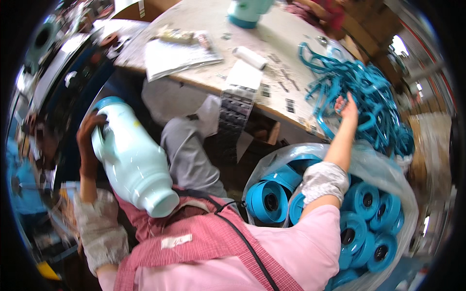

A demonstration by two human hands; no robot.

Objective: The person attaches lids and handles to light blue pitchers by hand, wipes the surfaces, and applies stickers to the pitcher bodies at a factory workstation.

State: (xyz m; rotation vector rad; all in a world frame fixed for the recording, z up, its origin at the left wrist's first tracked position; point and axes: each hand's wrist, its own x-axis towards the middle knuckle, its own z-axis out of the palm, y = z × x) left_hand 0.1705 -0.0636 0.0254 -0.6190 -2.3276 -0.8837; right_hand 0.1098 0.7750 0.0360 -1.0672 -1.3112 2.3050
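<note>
My left hand (90, 133), in a dark brown glove, grips a pale mint plastic jug (133, 157) near its teal-rimmed end. The jug lies tilted across my left side, its narrower neck pointing down toward my apron. Out to the right, my right hand (347, 106) is bare and reaches to the near edge of a tangled heap of teal straps (374, 92). Its fingers are loosely curled and apart, somewhat blurred, with nothing plainly held between them.
Below my right arm, a clear plastic bag (407, 203) holds several teal round parts (364, 199) with dark centres. On the table (194, 14) are a white label roll (250, 58), plastic packets (182, 56) and another mint jug (247, 12). A person (320, 9) sits beyond.
</note>
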